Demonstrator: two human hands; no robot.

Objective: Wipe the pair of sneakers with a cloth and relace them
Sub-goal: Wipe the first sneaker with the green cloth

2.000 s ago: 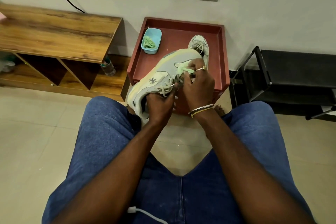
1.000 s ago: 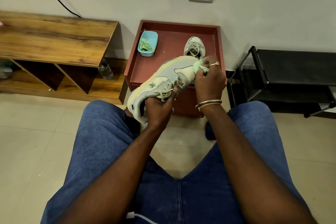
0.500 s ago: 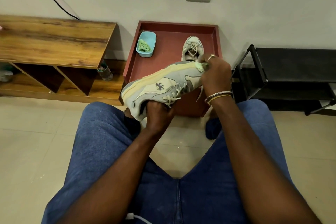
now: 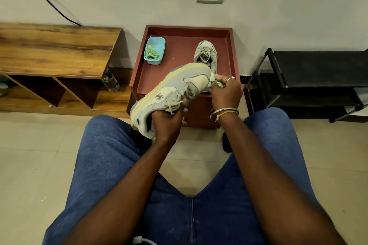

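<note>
Sneaker in hand (image 4: pixel 175 87): held in the air over the front edge of the red surface (image 4: pixel 159 77), logo side up, toe pointing away and right, heel toward the knees.

Left grip (image 4: pixel 167 123): fingers curled round the heel collar, just below the loose laces; forearm runs straight up from the lap.

Right grip (image 4: pixel 226 93): closed on a bunched green cloth (image 4: pixel 214 79), pressing it to the toe tip; wrist bent inward, bangles on the wrist.

Second sneaker (image 4: pixel 206 53): stands laced on the surface, just behind the held toe.

Blue tub (image 4: pixel 157 45): back left of the surface, with green cloth inside.

Versus two seconds ago: the cloth has travelled from the lace area to the toe, and the shoe is rolled more side-on.
</note>
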